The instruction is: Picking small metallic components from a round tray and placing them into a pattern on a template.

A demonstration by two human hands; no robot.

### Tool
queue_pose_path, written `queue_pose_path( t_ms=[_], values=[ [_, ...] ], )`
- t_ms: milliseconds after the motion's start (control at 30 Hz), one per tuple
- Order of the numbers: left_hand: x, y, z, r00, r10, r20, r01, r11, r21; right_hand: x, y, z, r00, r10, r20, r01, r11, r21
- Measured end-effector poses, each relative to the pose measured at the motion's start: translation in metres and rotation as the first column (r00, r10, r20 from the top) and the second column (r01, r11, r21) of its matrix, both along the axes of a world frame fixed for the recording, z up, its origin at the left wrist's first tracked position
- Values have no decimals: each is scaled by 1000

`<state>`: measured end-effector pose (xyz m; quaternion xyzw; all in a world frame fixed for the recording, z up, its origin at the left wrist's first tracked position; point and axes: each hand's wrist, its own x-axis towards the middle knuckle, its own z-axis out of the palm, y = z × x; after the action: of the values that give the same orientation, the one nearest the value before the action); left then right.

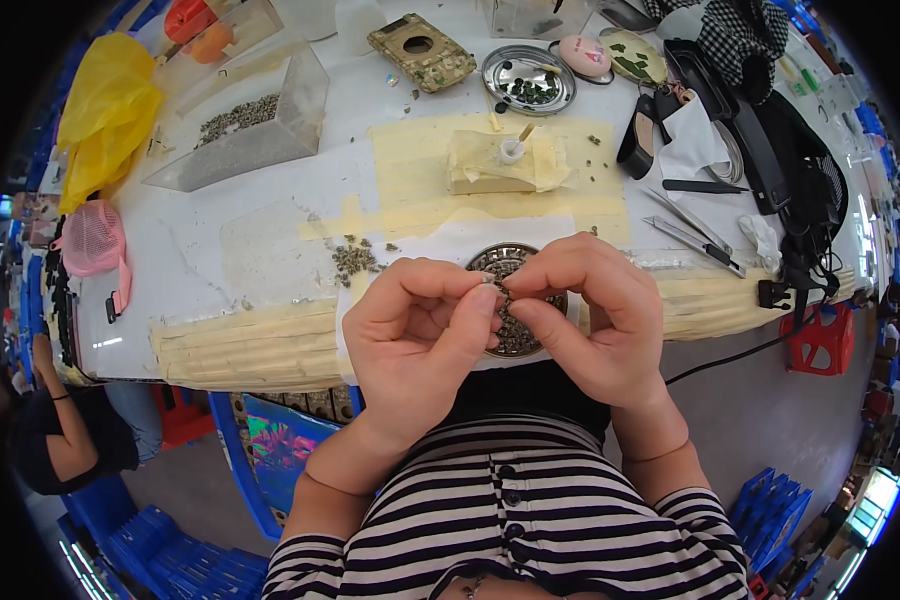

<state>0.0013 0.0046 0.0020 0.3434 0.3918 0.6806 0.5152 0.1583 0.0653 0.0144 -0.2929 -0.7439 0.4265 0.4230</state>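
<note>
So I've got both hands up close together, left hand (pixel 417 330) and right hand (pixel 598 315) pinching one tiny metal piece (pixel 501 293) between fingertips, round metal tray (pixel 511 262) of pieces right behind the grip.

Desk layout, centre to top of frame
A round dish (pixel 515 300) lies mid-frame on the desk (pixel 270 250), a bead pile (pixel 355 258) left of it, a metal plate (pixel 528 80) at top centre.

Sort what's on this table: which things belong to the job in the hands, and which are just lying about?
In use: left hand and right hand, pinching a small bead; round dish of beads; loose bead pile.

Lying about: yellow bag, pink fan, metal plate, box cutter, black bag.
</note>
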Motion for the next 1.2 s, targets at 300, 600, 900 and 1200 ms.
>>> queue_pose_path(
  t_ms=[300,600,900,1200],
  values=[
    [0,0,-1,1000,-18,-16,18,1000,10,-2,-1,0,1000,-5,-4,5,1000,25],
    [-3,-1,-3,985,77,-154,-76,997,11,47,33,-5,788,-536,305,419,828,372],
    [-6,1,-8,989,61,-134,-51,996,71,54,36,-7,773,-499,391,298,831,470],
    [-5,-1,-8,991,55,-118,-50,998,45,57,45,-3,801,-309,512,62,895,442]
  ],
)
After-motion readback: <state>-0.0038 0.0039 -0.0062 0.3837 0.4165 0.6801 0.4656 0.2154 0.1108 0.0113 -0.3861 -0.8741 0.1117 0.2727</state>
